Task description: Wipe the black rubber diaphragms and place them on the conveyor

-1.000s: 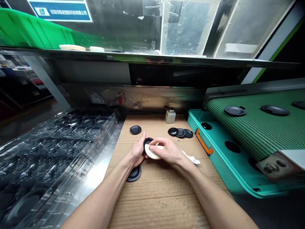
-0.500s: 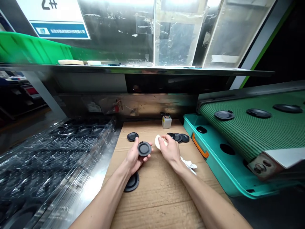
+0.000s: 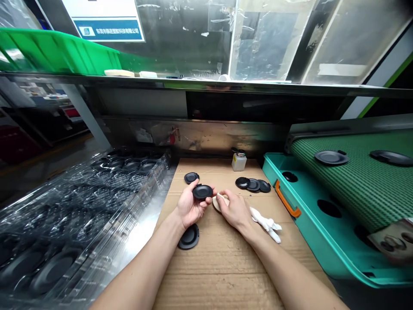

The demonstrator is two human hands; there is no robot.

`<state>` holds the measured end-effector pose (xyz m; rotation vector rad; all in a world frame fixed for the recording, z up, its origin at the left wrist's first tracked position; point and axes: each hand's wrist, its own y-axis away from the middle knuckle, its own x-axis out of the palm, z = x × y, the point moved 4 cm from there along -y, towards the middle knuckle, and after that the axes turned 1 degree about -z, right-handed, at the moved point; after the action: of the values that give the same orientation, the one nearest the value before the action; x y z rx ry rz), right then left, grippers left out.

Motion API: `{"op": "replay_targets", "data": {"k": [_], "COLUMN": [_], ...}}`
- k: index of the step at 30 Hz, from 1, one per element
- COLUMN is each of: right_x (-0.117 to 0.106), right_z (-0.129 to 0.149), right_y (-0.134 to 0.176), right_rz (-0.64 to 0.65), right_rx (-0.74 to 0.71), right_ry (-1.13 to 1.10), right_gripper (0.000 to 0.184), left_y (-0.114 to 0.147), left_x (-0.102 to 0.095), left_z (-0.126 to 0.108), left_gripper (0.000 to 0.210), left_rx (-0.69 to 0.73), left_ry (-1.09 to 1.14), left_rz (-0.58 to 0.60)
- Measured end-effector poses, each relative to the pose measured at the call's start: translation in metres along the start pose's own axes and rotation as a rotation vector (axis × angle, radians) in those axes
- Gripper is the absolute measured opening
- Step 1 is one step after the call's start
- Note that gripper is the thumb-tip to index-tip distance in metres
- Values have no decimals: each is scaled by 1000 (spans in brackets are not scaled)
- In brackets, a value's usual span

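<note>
My left hand [image 3: 189,206] is closed around the rim of a small round black plastic lid [image 3: 202,192] with a little tab, held tilted above the cardboard. Close beside it, my right hand [image 3: 237,211] grips a cream round pad [image 3: 217,204], its fingers covering much of it. The pad is low over the cardboard; whether it touches is unclear. A larger black lid [image 3: 189,237] lies below my left wrist, and another black lid [image 3: 191,178] sits behind that hand. Several overlapping black lids [image 3: 254,185] lie beyond my right hand. A crumpled white cloth or glove [image 3: 266,221] rests beside my right wrist.
The cardboard sheet [image 3: 222,280] covers the worktop. At its back stands a small bottle [image 3: 239,161]. Clear trays [image 3: 97,206] with black lids fill the left. On the right are a teal bin [image 3: 309,232] and a green conveyor belt [image 3: 358,172] carrying lids. A metal shelf [image 3: 206,84] crosses overhead.
The view has swung left, so the scene sits farther right. The lid in my left hand has tilted to a flatter angle. My right hand has lowered the pad, which now shows less of its face.
</note>
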<state>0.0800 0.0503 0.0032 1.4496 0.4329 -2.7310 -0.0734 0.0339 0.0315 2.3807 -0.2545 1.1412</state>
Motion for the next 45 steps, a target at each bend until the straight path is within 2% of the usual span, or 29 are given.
{"op": "replay_targets", "data": {"k": [3, 6, 8, 9, 11, 14, 17, 24, 26, 28, 31, 34, 36, 38, 41, 43, 45], "right_x": [-1, -1, -1, -1, -1, -1, -1, 2, -5, -21, -50, -65, -66, -64, -74, -89, -106], "right_z": [0, 1, 1, 1, 1, -1, -2, 2, 6, 7, -6, -30, -43, -49, -44, -34, -26], "right_y": [0, 1, 0, 0, 0, 0, 0, 2, 0, -2, 0, 20, 37, 44, 18, -25, -76], "right_rz": [9, 24, 30, 32, 34, 37, 31, 60, 53, 12, 17, 135, 182, 166, 5, -121, -188], "right_rx": [3, 14, 17, 15, 12, 11, 10, 8, -23, -69, -72, -30, -20, -39, -121, -173, -169], "right_ry": [11, 45, 61, 60, 44, 12, -2, 17, 79, 191, 402, 520, 478, 373, 265, 272, 272], "right_gripper": [33, 34, 34, 34, 35, 36, 37, 35, 35, 36, 36, 37, 29, 28, 33, 32, 28], "left_y": [1, 5, 8, 10, 10, 10, 13, 13, 12, 11, 10, 7, 3, -3, -13, -19, -22], "left_x": [8, 16, 20, 21, 22, 22, 21, 21, 20, 19, 17, 12, 6, -3, -19, -27, -30], "left_z": [1, 2, 3, 4, 3, 1, -4, -1, 0, 0, 1, -1, -3, -4, -2, 0, 2], "left_gripper": [41, 48, 61, 61, 51, 48, 47, 46, 45, 44, 42, 41, 40, 40, 38, 36, 35], "left_rx": [236, 532, 648, 658, 566, 323, 212, 180, 189, 197, 195, 190, 184, 167, 134, 114, 103], "left_ry": [-235, -486, -553, -528, -388, -150, -31, -13, -27, -38, -44, -30, -35, -64, -120, -140, -146], "left_rz": [12, -50, -90, -88, -37, 54, 86, 136, 154, 174, 192, 200, 193, 156, 37, -12, -14]}}
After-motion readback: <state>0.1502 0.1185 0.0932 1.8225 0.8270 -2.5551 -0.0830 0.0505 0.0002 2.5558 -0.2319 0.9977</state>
